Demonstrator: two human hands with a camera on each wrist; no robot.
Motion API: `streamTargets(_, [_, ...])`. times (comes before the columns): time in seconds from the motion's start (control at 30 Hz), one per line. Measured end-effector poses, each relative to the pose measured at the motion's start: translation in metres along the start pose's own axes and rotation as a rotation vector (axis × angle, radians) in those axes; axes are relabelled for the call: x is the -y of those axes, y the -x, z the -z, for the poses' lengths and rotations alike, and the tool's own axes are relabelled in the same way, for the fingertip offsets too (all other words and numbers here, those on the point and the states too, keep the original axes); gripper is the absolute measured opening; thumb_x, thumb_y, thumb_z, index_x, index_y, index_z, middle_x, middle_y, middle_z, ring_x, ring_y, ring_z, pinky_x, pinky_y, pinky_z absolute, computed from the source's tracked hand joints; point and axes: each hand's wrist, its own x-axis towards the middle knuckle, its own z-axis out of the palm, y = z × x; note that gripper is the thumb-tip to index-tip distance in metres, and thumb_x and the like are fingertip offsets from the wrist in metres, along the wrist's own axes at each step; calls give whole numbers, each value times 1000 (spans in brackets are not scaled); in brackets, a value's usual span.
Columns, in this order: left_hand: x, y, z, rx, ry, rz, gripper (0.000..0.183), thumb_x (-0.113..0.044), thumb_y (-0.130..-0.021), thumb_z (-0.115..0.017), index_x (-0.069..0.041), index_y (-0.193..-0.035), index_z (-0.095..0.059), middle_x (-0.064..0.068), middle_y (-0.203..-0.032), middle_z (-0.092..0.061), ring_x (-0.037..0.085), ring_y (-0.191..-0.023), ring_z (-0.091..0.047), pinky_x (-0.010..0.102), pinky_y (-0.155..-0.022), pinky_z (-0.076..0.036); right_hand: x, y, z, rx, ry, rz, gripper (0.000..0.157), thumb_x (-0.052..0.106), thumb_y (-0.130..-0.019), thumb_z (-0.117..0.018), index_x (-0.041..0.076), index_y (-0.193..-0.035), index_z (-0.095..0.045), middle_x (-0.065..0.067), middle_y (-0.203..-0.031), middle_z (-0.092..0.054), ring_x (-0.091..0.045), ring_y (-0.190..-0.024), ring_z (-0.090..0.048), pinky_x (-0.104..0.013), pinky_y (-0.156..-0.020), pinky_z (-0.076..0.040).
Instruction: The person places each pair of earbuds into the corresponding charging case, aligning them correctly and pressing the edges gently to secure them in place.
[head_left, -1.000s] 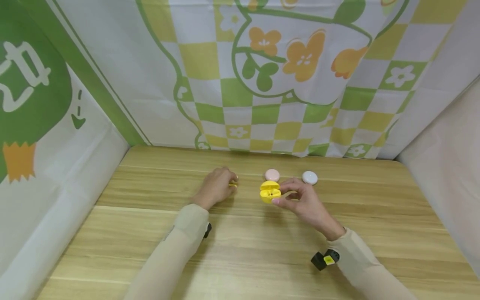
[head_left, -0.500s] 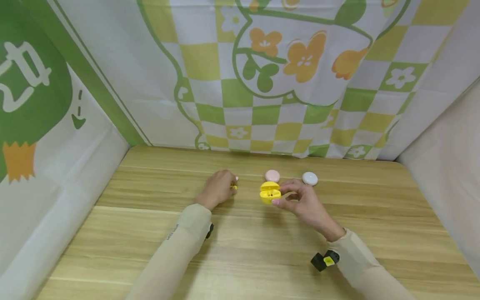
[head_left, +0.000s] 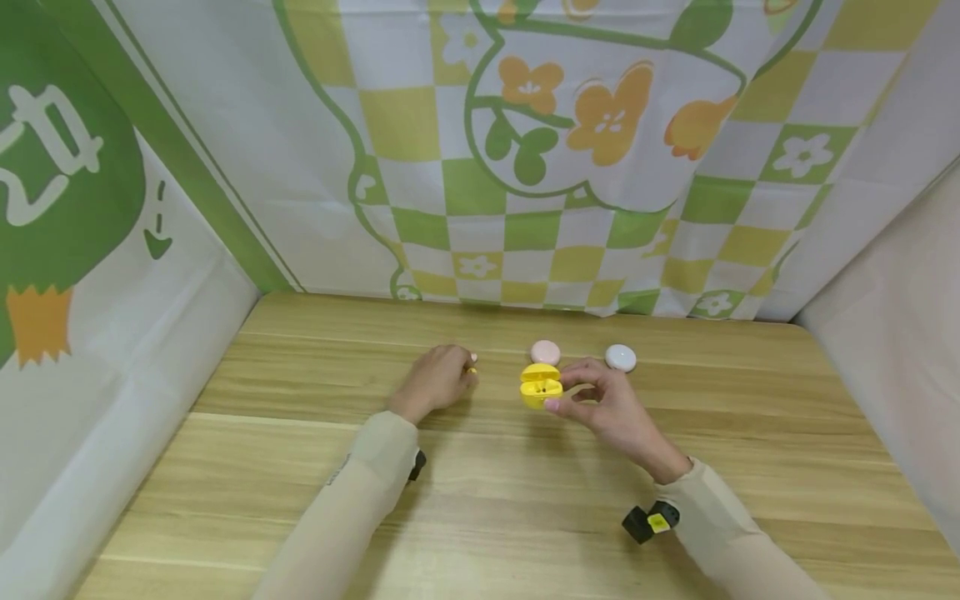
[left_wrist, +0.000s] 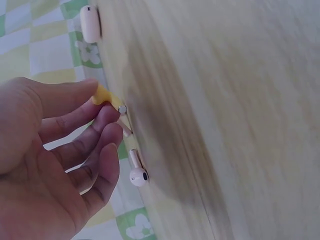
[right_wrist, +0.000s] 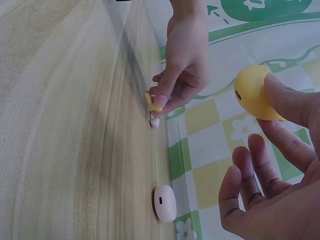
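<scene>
While the right hand (head_left: 609, 400) stays put, we see the left hand (head_left: 433, 383) shifted slightly toward the near edge of the worktop (head_left: 480, 525), with the bud (right_wrist: 156, 106) turned in its grip. We judge this a small regrip, bud and case (head_left: 536, 401) apart. Left thumb and fingertips pinch the bud beside the pink buds (left_wrist: 138, 176), near the back edge; right thumb and forefinger pinch the open case above the worktop, other fingers loosely bent.

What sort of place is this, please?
Perhaps a curtained work booth: a brown wood-grain table, a green and yellow checked cloth behind it, and a pale cloth at its right.
</scene>
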Motion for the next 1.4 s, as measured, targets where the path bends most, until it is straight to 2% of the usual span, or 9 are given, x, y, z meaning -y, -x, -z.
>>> streamTargets(0.1, [0,2,2,0,54,-17,27,-14,-101,-63,2,-123,-69,15,-126,-68,30,-114,-63,45,-99,-51,0,0,0,-2,5,3,19,7,-87,-81,0,-103,-75,-12,-117,-64,-22,-108,-57,-32,-86,-54])
streamTargets(0.23, [0,5,4,2,128,-47,25,-12,-103,-59,-2,-124,-68,12,-116,-69,26,-105,-63,43,-91,-53,0,0,0,0,8,2,18,7,-87,-81,0,-103,-75,-13,-117,-64,-23,-108,-57,-32,-86,-53])
streamTargets(0.4, [0,7,6,17,198,-56,24,-10,-104,-55,-4,-122,-70,10,-117,-68,23,-99,-60,42,-88,-52,-1,0,0,2,5,-7,18,6,-87,-81,1,-103,-76,-12,-117,-64,-23,-108,-57,-33,-86,-53])
streamTargets(0.5, [1,8,6,20,220,-52,24,-11,-104,-56,-3,-122,-70,9,-115,-67,21,-96,-59,40,-86,-52,-1,0,0,2,8,-10,19,6,-87,-81,0,-104,-76,-12,-117,-64,-23,-108,-57,-33,-86,-54])
streamTargets(0.77, [4,9,6,18,272,-52,18,-7,-101,-63,-3,-116,-70,4,-92,-65,16,-79,-59,33,-72,-51,1,0,0,7,10,-11,19,7,-87,-80,1,-105,-76,-11,-118,-64,-24,-109,-57,-34,-87,-53])
streamTargets(0.87, [5,8,7,12,284,-60,18,-4,-100,-62,-1,-116,-70,5,-93,-67,16,-79,-62,34,-74,-53,1,0,0,11,9,-15,19,8,-88,-81,2,-105,-76,-11,-117,-64,-24,-109,-57,-35,-88,-53])
streamTargets(1.03, [4,10,8,5,306,-58,20,-3,-99,-63,0,-118,-69,11,-107,-70,24,-98,-66,40,-86,-55,-1,0,0,14,10,-21,19,9,-88,-81,3,-105,-76,-10,-116,-64,-24,-110,-57,-36,-89,-53])
streamTargets(1.13, [3,11,10,-3,319,-65,22,-4,-100,-63,1,-120,-68,13,-112,-70,27,-104,-66,41,-90,-55,-1,0,0,13,11,-20,19,9,-88,-81,2,-105,-76,-10,-117,-64,-24,-110,-56,-36,-89,-53])
streamTargets(1.4, [1,11,14,-52,323,-122,19,-9,-100,-66,0,-115,-71,6,-101,-69,21,-91,-64,37,-82,-54,0,0,-1,15,13,-18,19,8,-88,-80,2,-105,-76,-10,-117,-63,-25,-110,-57,-36,-88,-53])
